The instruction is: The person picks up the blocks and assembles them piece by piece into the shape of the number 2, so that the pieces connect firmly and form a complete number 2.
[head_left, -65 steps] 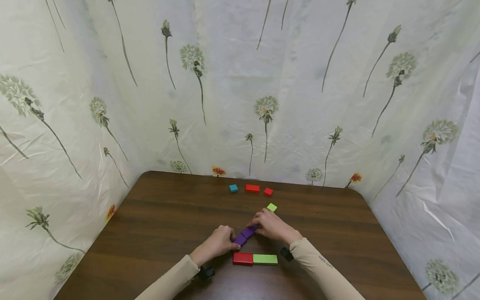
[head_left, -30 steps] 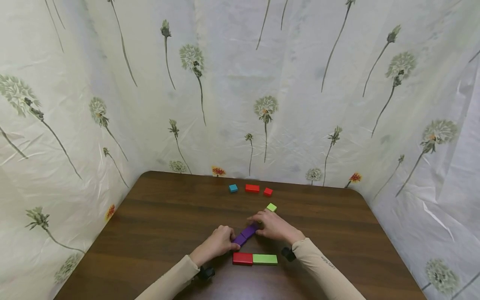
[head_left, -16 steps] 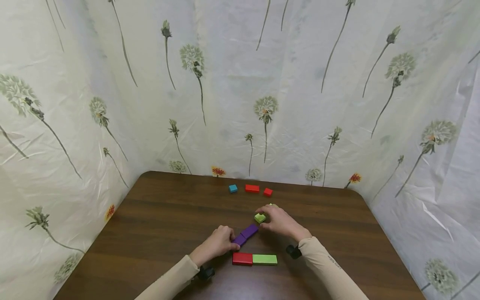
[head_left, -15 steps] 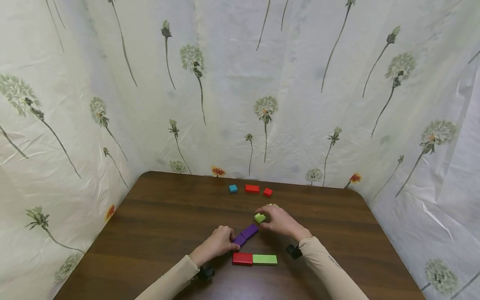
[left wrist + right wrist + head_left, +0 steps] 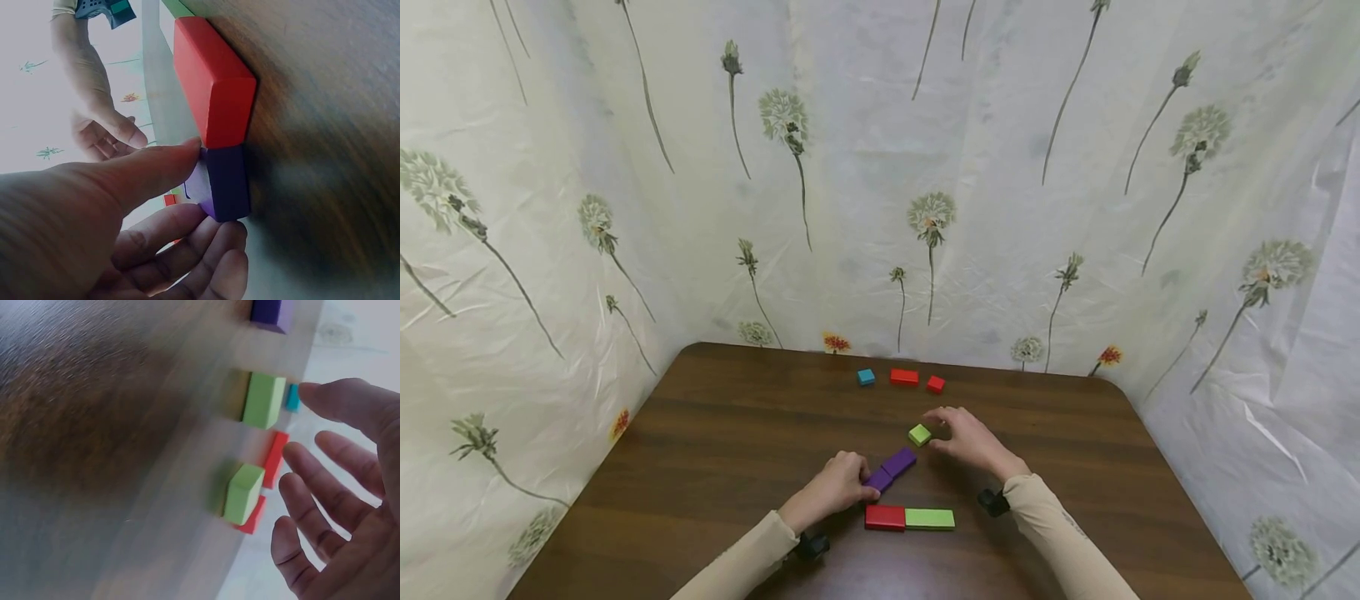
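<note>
My left hand (image 5: 833, 485) pinches the near purple block (image 5: 226, 184) between thumb and fingers. That block lies end to end with another purple block (image 5: 898, 462), in a slanting line on the table. In the left wrist view, a red block (image 5: 215, 81) stands right beside the pinched one. My right hand (image 5: 972, 440) hovers with fingers spread and nothing in them. Just left of its fingertips sits a small light-green block (image 5: 920, 435), apart from the purple pair. A second light-green block (image 5: 244, 494) shows in the right wrist view; the right hand hides it in the head view.
Nearest the person, a red block (image 5: 885, 517) and a long green block (image 5: 930, 519) lie end to end. At the far edge of the brown table (image 5: 737, 433) are a blue block (image 5: 866, 377), a long red block (image 5: 905, 377) and a small red block (image 5: 936, 384). Patterned curtains surround the table.
My right hand has come off the purple row, let go of the small green block beyond it, and shifted right. It now covers the other green block. My left hand stays put.
</note>
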Available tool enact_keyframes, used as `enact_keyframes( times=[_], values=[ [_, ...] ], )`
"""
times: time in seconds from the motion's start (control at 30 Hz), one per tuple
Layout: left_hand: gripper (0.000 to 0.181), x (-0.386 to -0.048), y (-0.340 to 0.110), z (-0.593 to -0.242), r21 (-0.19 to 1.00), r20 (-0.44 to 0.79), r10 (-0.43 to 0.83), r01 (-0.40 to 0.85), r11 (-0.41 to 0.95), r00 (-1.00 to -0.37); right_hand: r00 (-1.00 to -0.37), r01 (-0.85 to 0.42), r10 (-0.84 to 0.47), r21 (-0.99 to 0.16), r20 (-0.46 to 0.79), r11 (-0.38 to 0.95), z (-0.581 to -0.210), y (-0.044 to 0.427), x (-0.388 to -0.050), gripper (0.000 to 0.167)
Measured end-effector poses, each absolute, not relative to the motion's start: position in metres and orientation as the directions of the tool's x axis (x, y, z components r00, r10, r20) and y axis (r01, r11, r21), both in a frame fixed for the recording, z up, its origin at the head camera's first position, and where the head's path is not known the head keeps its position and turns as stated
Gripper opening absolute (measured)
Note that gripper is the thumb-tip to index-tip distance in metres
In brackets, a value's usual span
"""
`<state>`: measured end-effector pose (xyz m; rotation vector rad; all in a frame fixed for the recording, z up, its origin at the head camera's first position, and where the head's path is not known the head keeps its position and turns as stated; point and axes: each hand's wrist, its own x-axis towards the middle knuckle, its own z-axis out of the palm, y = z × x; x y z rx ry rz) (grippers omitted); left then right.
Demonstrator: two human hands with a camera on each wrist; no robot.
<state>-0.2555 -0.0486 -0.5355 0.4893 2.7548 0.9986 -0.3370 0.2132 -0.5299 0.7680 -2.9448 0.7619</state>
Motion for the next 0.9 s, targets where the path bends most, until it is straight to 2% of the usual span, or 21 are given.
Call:
enact_keyframes(
  times=[0.3, 0.9],
  values=[
    [0.022, -0.255, -0.048, -0.536, 0.644, -0.045, 0.368, 0.255, 0.721, -0.929, -0.879, -0.452, -0.463, -0.517, 0.117, 0.727, -0.540, 0.221, -0.344, 0.045],
    [0.022, -0.256, -0.049, -0.535, 0.640, -0.050, 0.368, 0.253, 0.725, -0.928, -0.848, -0.494, -0.520, -0.511, 0.105, 0.703, -0.550, 0.216, -0.356, 0.042]
  ],
)
